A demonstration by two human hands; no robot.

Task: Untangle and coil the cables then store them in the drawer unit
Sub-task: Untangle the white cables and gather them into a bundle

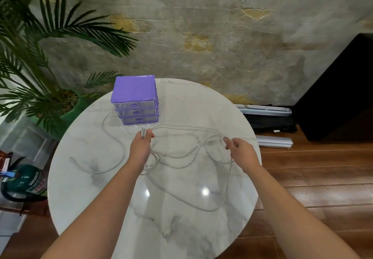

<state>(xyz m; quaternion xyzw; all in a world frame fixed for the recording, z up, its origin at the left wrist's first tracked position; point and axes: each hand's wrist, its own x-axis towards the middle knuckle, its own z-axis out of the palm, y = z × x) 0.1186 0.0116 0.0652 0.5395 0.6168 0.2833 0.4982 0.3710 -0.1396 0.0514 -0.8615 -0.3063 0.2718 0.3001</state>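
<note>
Several thin grey cables [177, 155] lie in tangled loops across the round white marble table [84, 188]. My left hand [141, 145] is closed around a bunch of cable ends, whose plugs stick up above my fingers. To the right, my right hand [241, 151] pinches a cable loop between thumb and fingers. A purple drawer unit [135, 99] with three clear drawers, all closed, stands at the table's far side, just beyond my left hand. One loose cable end [71, 158] trails off to the left.
A potted palm [40, 61] in a green pot stands left of the table. A green fire extinguisher [22, 180] sits on the floor at the lower left. On the wooden floor to the right are metal rails [274, 141] and a black cabinet [339, 89].
</note>
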